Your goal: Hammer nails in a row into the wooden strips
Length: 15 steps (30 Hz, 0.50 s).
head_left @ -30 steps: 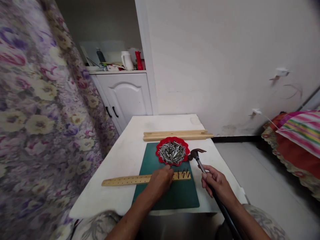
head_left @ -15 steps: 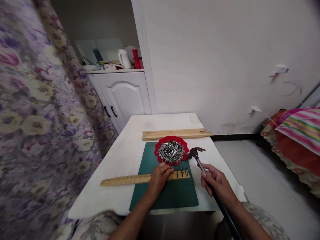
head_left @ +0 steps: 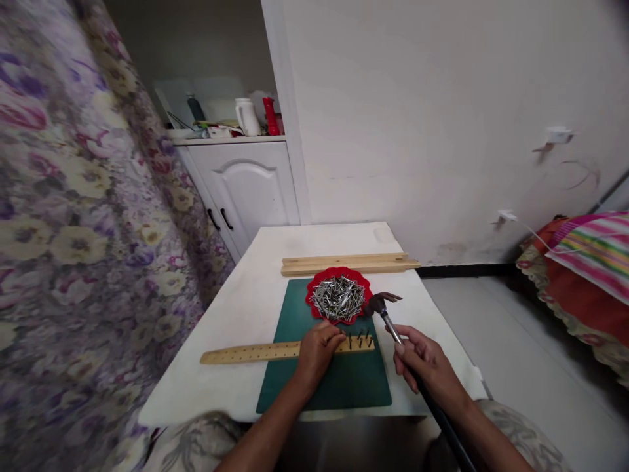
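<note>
My left hand (head_left: 317,347) is closed in a pinch over a wooden strip (head_left: 236,354) with rows of small holes. Its fingertips hold a nail, mostly hidden by the fingers, against the strip. Several nails (head_left: 360,341) stick up from the strip's right end, some leaning. In my right hand (head_left: 426,364) is a claw hammer (head_left: 390,324), gripped by its shaft. The hammer head is raised just right of the standing nails and near a red scalloped dish (head_left: 310,303), which is full of loose nails (head_left: 339,297).
A green cutting mat (head_left: 339,387) lies under the strip and dish on a white table (head_left: 236,288). Two longer wooden strips (head_left: 344,267) lie behind the dish. A floral curtain (head_left: 88,229) hangs at left, and a white cabinet (head_left: 250,190) stands behind.
The hammer head has dipped slightly and tilted towards the standing nails. My left hand stays pinched at the same spot on the strip. The whole view has shifted a little.
</note>
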Motion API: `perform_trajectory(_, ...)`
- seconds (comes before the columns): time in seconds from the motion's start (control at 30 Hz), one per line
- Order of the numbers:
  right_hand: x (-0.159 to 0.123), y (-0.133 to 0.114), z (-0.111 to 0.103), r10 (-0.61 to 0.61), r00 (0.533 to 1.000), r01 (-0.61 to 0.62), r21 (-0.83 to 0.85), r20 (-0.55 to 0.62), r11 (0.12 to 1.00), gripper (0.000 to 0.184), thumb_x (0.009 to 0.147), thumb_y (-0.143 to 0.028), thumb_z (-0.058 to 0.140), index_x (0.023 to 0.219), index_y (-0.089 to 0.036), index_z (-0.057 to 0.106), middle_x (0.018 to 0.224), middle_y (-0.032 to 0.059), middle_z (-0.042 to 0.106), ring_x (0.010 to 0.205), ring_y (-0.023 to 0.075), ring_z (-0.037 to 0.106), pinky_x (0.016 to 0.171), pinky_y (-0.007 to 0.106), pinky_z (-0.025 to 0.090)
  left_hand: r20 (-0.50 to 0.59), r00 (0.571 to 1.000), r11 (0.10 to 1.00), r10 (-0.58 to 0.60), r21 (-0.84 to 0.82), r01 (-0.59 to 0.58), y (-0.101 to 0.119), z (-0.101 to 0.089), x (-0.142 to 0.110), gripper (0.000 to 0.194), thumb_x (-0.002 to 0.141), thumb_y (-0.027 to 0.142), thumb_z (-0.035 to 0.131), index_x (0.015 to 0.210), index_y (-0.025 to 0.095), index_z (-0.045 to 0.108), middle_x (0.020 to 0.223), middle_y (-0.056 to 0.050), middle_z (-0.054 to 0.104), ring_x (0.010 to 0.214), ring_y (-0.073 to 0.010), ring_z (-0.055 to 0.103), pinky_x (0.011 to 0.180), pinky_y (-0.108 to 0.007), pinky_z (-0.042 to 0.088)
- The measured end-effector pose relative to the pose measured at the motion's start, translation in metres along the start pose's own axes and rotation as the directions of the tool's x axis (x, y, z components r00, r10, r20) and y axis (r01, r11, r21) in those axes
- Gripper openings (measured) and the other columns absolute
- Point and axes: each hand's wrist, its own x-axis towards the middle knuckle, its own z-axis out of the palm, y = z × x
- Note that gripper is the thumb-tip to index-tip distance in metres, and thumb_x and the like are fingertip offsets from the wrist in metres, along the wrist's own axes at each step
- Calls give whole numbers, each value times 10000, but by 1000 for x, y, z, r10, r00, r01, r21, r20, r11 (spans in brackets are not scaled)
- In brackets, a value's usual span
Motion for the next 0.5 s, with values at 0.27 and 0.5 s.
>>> perform_trajectory(0.27,-4,-4,33,52,986,-45,-46,156,998,390,865,-390,527,1174,-153,508,568,-55,561,320,43,396,338,161,252,-21,999,998,47,42,-47,-4,4,0,260,841,297,519,645,166,627,705,-16,579,726,-153,537,646,-227,378)
perform_trajectory(0.5,-4,2,43,77,986,-60,-115,151,992,379,877,-364,506,1191,-151,498,557,-66,552,314,45,393,336,162,249,-26,998,998,56,4,-56,-4,4,-1,196,828,260,531,701,166,648,760,-21,606,754,-160,547,672,-231,390)
